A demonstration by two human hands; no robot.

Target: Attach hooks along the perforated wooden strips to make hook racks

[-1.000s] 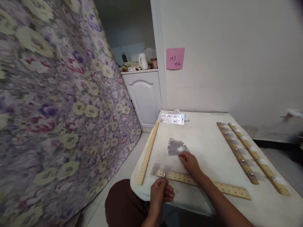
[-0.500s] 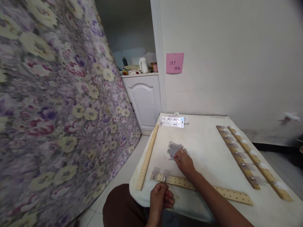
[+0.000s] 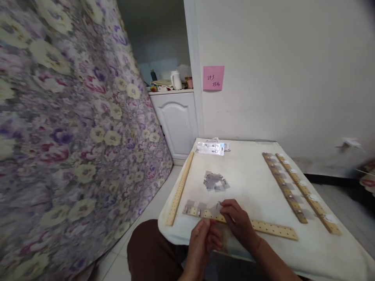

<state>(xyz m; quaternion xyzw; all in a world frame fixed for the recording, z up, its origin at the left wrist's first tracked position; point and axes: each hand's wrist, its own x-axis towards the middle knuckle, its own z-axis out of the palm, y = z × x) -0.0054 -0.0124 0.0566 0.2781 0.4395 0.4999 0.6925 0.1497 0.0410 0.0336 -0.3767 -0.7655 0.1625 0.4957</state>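
Your right hand [image 3: 238, 219], back from pile [image 3: 212, 180] beyond, now pinches hook [image 3: 218, 203] above strip [image 3: 274, 229]; left hand [image 3: 203, 238] beside, hold unclear.

A pale-covered table [image 3: 246, 166] is standing before a white wall [image 3: 269, 70], which is carrying a pink note [image 3: 213, 78]. A floral curtain [image 3: 73, 140] is hanging to the table's left; beyond the table's far left corner, a white cabinet [image 3: 177, 125] is standing beneath a shadowed recess [image 3: 158, 39]. Pale floor tiles [image 3: 152, 207] are showing left of the table, and a dark baseboard [image 3: 322, 178] is running to its right.
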